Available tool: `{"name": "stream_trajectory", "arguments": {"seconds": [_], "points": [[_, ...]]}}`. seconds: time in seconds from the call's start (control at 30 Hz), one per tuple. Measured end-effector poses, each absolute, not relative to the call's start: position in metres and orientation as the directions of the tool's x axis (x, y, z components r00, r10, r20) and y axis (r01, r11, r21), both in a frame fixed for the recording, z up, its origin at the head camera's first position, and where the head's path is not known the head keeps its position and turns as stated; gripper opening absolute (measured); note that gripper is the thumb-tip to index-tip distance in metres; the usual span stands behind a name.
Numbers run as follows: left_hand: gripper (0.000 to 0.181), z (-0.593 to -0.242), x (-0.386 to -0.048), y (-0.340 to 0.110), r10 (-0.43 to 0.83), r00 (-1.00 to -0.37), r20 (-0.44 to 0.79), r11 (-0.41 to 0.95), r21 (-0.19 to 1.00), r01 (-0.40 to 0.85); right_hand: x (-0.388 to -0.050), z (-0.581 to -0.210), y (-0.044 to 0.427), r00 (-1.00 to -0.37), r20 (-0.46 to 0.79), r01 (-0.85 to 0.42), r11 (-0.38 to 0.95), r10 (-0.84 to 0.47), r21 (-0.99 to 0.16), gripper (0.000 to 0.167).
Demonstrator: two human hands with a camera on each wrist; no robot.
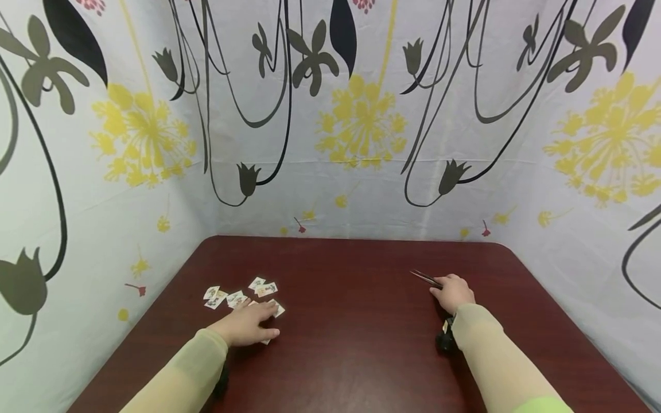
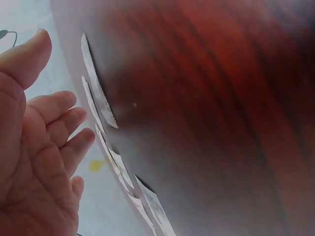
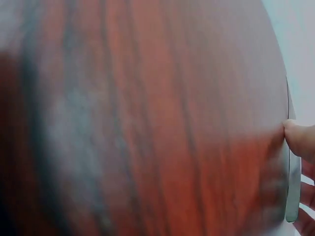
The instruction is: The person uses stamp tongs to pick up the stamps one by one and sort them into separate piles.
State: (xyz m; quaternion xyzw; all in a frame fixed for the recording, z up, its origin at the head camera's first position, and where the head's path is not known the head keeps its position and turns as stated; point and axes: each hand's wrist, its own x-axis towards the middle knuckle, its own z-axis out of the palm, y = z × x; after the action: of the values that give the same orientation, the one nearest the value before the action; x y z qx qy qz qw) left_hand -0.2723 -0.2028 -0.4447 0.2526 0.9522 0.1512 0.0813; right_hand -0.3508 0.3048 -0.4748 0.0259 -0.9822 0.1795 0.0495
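Note:
Small stamps [image 1: 266, 289] with pictures and pale toothed edges lie scattered on the left part of the table, some overlapping. Over the nearer ones is my left hand [image 1: 245, 325], palm down with fingers spread, hiding part of them. In the left wrist view, its fingers look relaxed and hold nothing, beside several stamps [image 2: 100, 86] seen edge-on. At the table's right side, my right hand [image 1: 453, 293] holds slim metal tweezers [image 1: 426, 279] whose tips point left and away. The right wrist view shows the thumb against the tweezers [image 3: 293, 199], with the other fingers partly out of frame.
The dark red-brown table [image 1: 351, 355] has rounded far corners. Patterned fabric [image 1: 310, 143] with flowers hangs behind it and along both sides. A dark wrist device [image 1: 446, 337] sits at the right cuff.

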Motion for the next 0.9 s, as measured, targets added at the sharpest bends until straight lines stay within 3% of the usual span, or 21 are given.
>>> {"name": "stream_trajectory", "arguments": {"seconds": [0.23, 0.5, 0.77, 0.9], "points": [[0.066, -0.446, -0.27, -0.199, 0.501, -0.854, -0.14, 0.838, 0.327, 0.438, -0.352, -0.478, 0.3, -0.986, 0.167, -0.093, 0.9, -0.023, -0.426, 0.032], [0.066, -0.447, -0.272, -0.196, 0.513, -0.848, -0.135, 0.834, 0.312, 0.455, -0.355, -0.479, 0.299, -0.992, 0.123, -0.032, 0.849, 0.039, -0.527, 0.025], [0.065, -0.448, -0.272, -0.198, 0.507, -0.85, -0.144, 0.837, 0.318, 0.446, -0.356, -0.487, 0.289, -0.987, 0.099, 0.047, 0.808, 0.129, -0.588, 0.043], [0.065, -0.447, -0.272, -0.196, 0.523, -0.842, -0.135, 0.829, 0.309, 0.466, -0.353, -0.491, 0.286, -0.977, 0.138, 0.058, 0.819, 0.165, -0.571, 0.039]]}}
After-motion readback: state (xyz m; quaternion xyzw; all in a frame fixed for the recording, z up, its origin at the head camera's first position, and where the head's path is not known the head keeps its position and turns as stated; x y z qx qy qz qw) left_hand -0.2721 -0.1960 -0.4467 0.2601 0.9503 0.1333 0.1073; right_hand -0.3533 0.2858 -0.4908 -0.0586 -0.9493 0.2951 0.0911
